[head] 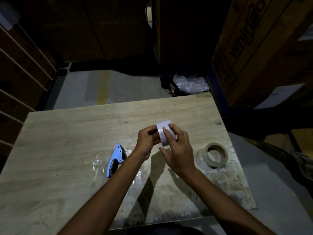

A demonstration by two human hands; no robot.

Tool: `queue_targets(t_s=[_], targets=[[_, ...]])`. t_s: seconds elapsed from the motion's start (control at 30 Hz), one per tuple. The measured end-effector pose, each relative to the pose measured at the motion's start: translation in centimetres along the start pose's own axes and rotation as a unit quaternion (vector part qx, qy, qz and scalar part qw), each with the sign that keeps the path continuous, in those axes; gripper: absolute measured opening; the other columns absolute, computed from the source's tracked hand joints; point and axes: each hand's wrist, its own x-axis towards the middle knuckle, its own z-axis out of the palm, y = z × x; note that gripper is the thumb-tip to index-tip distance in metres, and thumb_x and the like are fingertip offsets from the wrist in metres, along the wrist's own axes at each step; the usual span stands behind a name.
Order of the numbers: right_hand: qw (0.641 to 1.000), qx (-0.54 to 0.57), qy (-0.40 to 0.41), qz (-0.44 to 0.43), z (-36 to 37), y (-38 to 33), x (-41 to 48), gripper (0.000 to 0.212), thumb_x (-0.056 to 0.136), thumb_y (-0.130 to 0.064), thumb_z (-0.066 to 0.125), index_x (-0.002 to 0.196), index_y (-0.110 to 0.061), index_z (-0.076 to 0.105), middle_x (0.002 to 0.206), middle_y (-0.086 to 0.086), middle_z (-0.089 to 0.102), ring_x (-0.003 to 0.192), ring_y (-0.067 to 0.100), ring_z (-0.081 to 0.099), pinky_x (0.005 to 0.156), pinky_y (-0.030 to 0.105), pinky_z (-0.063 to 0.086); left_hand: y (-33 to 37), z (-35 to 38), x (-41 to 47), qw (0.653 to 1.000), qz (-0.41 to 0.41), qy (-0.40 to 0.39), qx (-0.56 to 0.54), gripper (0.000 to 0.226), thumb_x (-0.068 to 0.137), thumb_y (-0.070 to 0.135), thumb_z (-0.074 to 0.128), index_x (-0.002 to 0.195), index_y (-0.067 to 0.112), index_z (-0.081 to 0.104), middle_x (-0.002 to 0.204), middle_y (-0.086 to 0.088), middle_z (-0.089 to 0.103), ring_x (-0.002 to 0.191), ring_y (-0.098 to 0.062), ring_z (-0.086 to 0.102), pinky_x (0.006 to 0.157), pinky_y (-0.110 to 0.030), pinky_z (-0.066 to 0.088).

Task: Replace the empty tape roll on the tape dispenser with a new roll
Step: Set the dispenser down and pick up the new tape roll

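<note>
A new roll of pale tape (163, 128) is held on edge above the middle of the wooden table (67, 133). My left hand (147, 141) grips its left side. My right hand (176, 146) rests fingertips on the roll's outer face, thumb stretched out below. The blue tape dispenser (115, 159) lies flat on the table, left of my left wrist, with nothing on it. An empty brown cardboard core (215, 155) lies flat to the right of my right hand.
Crumpled clear film (97, 167) lies beside the dispenser. Large cardboard boxes (254, 48) stand at the right and behind the table. A clear plastic bag (191, 83) sits on the floor past the table's far edge. Shelving (20, 65) lines the left side.
</note>
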Motion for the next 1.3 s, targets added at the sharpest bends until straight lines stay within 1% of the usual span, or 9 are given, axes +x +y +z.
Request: queue_targets(t_s=[0.13, 0.27, 0.43, 0.5, 0.57, 0.8, 1.03, 1.2, 1.3], targets=[[0.999, -0.014, -0.020, 0.049, 0.0, 1.3, 0.0, 0.094, 0.068, -0.022, 0.086, 0.147, -0.016, 0.035, 0.149, 0.012, 0.033, 0.125, 0.031, 0.044, 0.087, 0.039, 0.054, -0.2, 1.0, 0.9, 0.994, 0.027, 0.046, 0.095, 0.021, 0.085, -0.004, 0.064, 0.102, 0.004, 0.075, 0.094, -0.015, 0.076, 0.087, -0.031, 0.074, 0.068, -0.036, 0.062], [0.990, -0.050, -0.032, 0.128, 0.3, 3.1, 0.2, 0.096, 0.070, -0.033, 0.083, 0.149, -0.016, 0.030, 0.146, 0.014, 0.039, 0.123, 0.033, 0.046, 0.092, 0.045, 0.051, -0.5, 2.8, 1.8, 0.956, 0.104, 0.072, 0.263, 0.012, 0.086, 0.009, 0.067, 0.084, 0.014, 0.077, 0.073, -0.001, 0.075, 0.065, -0.013, 0.073, 0.064, -0.040, 0.063], [0.973, -0.049, -0.031, 0.225, 0.3, 6.3, 1.5, 0.092, 0.070, -0.047, 0.078, 0.145, -0.016, 0.035, 0.139, 0.006, 0.051, 0.119, 0.029, 0.044, 0.088, 0.041, 0.046, -0.6, 4.4, 2.8, 0.931, 0.152, 0.019, 0.332, 0.020, 0.092, 0.019, 0.065, 0.110, 0.016, 0.072, 0.093, -0.001, 0.072, 0.075, -0.004, 0.067, 0.073, -0.020, 0.056], [0.965, -0.028, -0.037, 0.258, 0.7, 7.9, 1.9, 0.092, 0.069, -0.045, 0.079, 0.144, -0.014, 0.036, 0.138, 0.006, 0.053, 0.118, 0.028, 0.044, 0.088, 0.041, 0.049, -0.9, 4.3, 3.1, 0.923, 0.156, 0.022, 0.351, 0.028, 0.092, 0.018, 0.066, 0.118, 0.011, 0.069, 0.104, -0.001, 0.069, 0.081, -0.005, 0.063, 0.071, -0.005, 0.047], [0.952, -0.001, -0.050, 0.301, 1.4, 9.5, 2.2, 0.093, 0.068, -0.043, 0.082, 0.144, -0.015, 0.035, 0.139, 0.007, 0.051, 0.123, 0.028, 0.042, 0.090, 0.040, 0.050, -1.3, 3.9, 3.3, 0.916, 0.156, 0.028, 0.368, 0.028, 0.091, 0.017, 0.067, 0.117, 0.009, 0.069, 0.108, -0.003, 0.069, 0.083, -0.006, 0.063, 0.070, 0.000, 0.043], [0.899, 0.038, -0.098, 0.426, 4.7, 15.3, 2.7, 0.087, 0.072, -0.037, 0.079, 0.142, -0.012, 0.034, 0.136, 0.012, 0.045, 0.122, 0.030, 0.051, 0.097, 0.042, 0.050, -4.0, 0.0, 2.5, 0.898, 0.143, 0.043, 0.413, 0.012, 0.088, 0.007, 0.068, 0.098, 0.010, 0.074, 0.099, -0.005, 0.071, 0.079, 0.002, 0.061, 0.066, -0.002, 0.043], [0.880, 0.018, -0.122, 0.458, 7.0, 17.8, 2.0, 0.087, 0.072, -0.046, 0.079, 0.139, -0.010, 0.037, 0.129, 0.017, 0.049, 0.115, 0.036, 0.054, 0.096, 0.046, 0.051, -4.8, -3.1, 1.8, 0.889, 0.130, 0.066, 0.434, 0.012, 0.087, 0.005, 0.068, 0.093, 0.013, 0.074, 0.093, 0.001, 0.069, 0.079, 0.000, 0.062, 0.062, -0.006, 0.043], [0.873, 0.019, -0.149, 0.464, 6.4, 17.3, 1.6, 0.117, 0.067, -0.034, 0.087, 0.153, -0.009, 0.013, 0.143, 0.021, 0.040, 0.127, 0.040, 0.045, 0.104, 0.047, 0.044, -4.9, -3.7, 1.3, 0.888, 0.129, 0.068, 0.436, 0.012, 0.087, 0.003, 0.067, 0.090, 0.013, 0.073, 0.091, 0.004, 0.067, 0.077, 0.001, 0.062, 0.063, -0.004, 0.042], [0.879, 0.025, -0.140, 0.456, 5.8, 16.2, 0.9, 0.111, 0.074, -0.027, 0.084, 0.155, -0.010, 0.010, 0.149, 0.020, 0.033, 0.132, 0.041, 0.040, 0.106, 0.047, 0.040, -5.4, -3.8, 1.1, 0.888, 0.129, 0.063, 0.437, 0.013, 0.086, 0.002, 0.067, 0.089, 0.014, 0.073, 0.091, 0.002, 0.067, 0.076, 0.002, 0.061, 0.064, -0.003, 0.042]])
